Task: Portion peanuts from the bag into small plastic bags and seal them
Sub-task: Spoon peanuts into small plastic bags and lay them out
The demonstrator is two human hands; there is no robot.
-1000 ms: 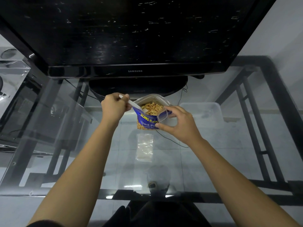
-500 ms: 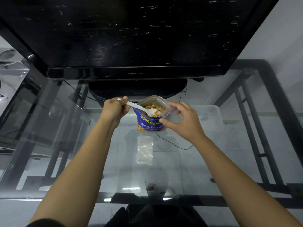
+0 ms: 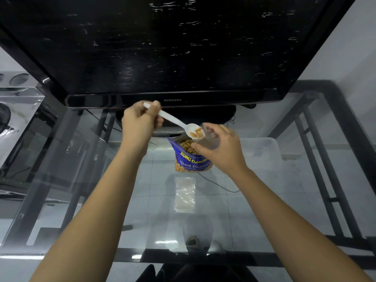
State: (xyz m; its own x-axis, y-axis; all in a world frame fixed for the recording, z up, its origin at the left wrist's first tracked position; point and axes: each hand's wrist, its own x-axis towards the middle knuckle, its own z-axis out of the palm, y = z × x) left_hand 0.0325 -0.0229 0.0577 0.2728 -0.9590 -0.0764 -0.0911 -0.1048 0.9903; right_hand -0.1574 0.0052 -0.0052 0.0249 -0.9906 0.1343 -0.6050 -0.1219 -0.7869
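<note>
Left hand [image 3: 140,123] grips spoon [image 3: 175,121], level so peanuts [image 3: 197,132] stay; right hand [image 3: 218,148] pinches small bag [image 3: 210,137] mouth agape over bag [image 3: 191,157], catching spills.

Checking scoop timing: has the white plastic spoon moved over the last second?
Yes. The white plastic spoon has lifted out of the blue peanut bag; its loaded bowl is now above the bag's mouth, at the small clear plastic bag.
</note>
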